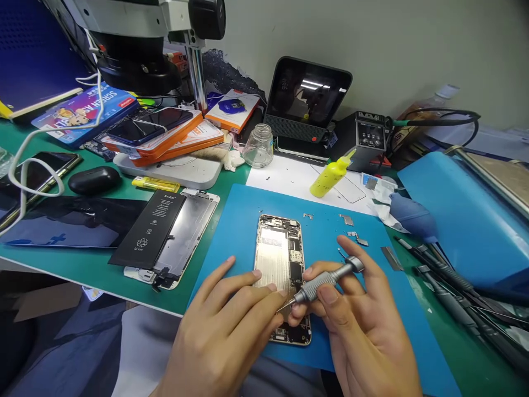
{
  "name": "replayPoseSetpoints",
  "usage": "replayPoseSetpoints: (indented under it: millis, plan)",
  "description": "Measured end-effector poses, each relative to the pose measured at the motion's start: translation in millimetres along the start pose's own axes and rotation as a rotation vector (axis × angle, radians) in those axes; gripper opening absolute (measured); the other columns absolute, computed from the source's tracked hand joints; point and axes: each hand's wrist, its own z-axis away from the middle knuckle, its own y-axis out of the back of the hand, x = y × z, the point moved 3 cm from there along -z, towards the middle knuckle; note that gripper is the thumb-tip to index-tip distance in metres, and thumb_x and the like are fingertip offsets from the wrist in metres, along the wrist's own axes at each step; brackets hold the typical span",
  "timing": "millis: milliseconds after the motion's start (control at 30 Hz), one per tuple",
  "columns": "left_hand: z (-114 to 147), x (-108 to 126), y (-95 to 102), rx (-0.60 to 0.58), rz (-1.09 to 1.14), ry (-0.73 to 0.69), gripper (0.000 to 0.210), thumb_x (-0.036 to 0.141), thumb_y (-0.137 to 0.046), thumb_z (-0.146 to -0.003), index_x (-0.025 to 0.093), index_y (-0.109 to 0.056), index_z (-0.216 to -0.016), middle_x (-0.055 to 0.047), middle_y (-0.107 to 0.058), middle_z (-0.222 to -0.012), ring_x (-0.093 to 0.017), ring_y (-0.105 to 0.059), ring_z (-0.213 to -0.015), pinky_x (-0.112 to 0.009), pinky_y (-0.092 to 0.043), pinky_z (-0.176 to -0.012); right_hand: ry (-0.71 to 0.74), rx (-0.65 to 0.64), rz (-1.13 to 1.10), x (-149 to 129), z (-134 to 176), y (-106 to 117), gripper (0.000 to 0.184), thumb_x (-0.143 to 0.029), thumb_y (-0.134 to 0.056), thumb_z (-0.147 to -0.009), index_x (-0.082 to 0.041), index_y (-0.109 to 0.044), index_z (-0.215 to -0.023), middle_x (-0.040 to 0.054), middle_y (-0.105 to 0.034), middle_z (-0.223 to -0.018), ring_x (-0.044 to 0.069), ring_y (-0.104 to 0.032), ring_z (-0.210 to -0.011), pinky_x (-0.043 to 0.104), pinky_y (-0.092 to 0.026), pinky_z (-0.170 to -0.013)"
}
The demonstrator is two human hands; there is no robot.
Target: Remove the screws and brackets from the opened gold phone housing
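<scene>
Knurled silver metal, that's the screwdriver (320, 282) the right hand (374, 331) has gripped between thumb and fingers, slanted so the thin tip points down toward the left hand's fingers. Index finger's up off the swivel cap, so the thumb and the other fingers seem to be doing the holding. The left hand (225, 325) is laid over the lower part of an opened phone body (270, 264), probably to keep it from sliding; can't tell if its thumb and index are pinching anything.

The phone's right under the left fingertips, a shiny, brushed-looking metal tray with dark boards along the edge. It sits on a smooth blue mat (237, 220), likely there for grip. Little metal shields (346, 220) lie ahead of the right hand, spread apart, maybe so they don't get mixed up. Left of the left hand, a flat matte-black battery (152, 226) rests across a glossy-backed panel (188, 226).
</scene>
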Motion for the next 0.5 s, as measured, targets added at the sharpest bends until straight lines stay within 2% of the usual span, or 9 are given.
replayPoseSetpoints:
  millis: [500]
  plan:
    - [0.0, -0.1, 2.1, -0.022, -0.006, 0.009, 0.022, 0.018, -0.061, -0.120, 0.022, -0.081, -0.126, 0.007, -0.090, -0.120, -0.013, -0.078, -0.123, -0.031, -0.041, -0.143, -0.005, 0.062, 0.036, 0.9, 3.5, 4.0, 0.062, -0.046, -0.082, -0.115, -0.047, -0.050, -0.168, 0.0042, -0.072, -0.123, 0.017, -0.079, -0.079, 0.025, -0.071, -0.074]
